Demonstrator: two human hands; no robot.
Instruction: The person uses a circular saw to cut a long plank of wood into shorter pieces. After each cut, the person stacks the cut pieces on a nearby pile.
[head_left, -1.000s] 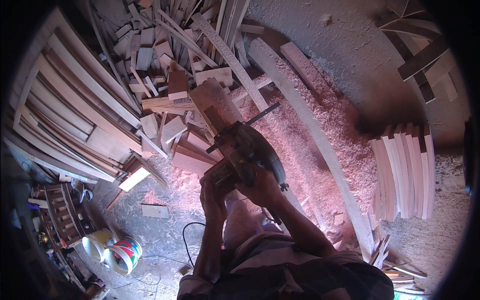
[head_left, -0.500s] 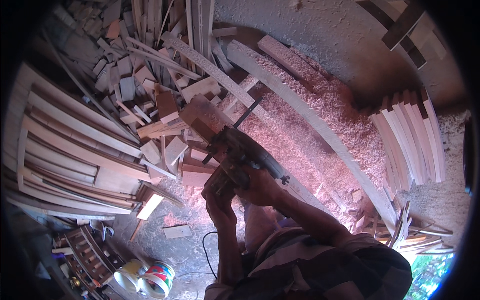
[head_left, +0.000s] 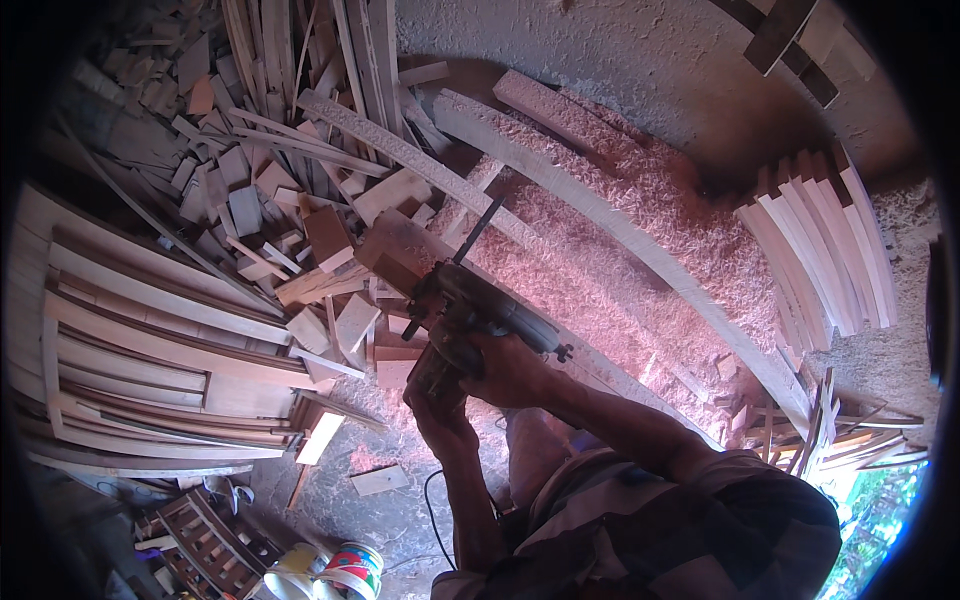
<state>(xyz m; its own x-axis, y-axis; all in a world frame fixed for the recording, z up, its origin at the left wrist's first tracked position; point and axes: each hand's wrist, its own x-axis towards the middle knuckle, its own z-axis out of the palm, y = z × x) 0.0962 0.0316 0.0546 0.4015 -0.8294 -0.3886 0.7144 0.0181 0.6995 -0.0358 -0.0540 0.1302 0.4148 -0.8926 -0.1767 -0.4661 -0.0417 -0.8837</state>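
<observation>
A dark handheld power tool (head_left: 500,308) with a long body and a straight crossbar is in the middle of the view, over a long plank (head_left: 640,395). My right hand (head_left: 512,370) is closed around its upper rear part. Lower down, my left hand (head_left: 442,420) wraps the tool's near, thick end from the side. Both hands are in shadow, and the tool's underside is hidden, so its exact kind does not show. A black cord (head_left: 431,500) loops beside my left forearm.
Pinkish wood shavings (head_left: 660,230) cover the floor, with a curved beam (head_left: 620,225) lying across them. Offcuts (head_left: 245,210) pile up at the far left. Curved frames (head_left: 150,335) stand left, curved slats (head_left: 825,250) right. Two buckets (head_left: 350,560) sit near left.
The view has shifted, so the surroundings sit differently in it. Both hands keep their hold on the power tool, which stays over the plank.
</observation>
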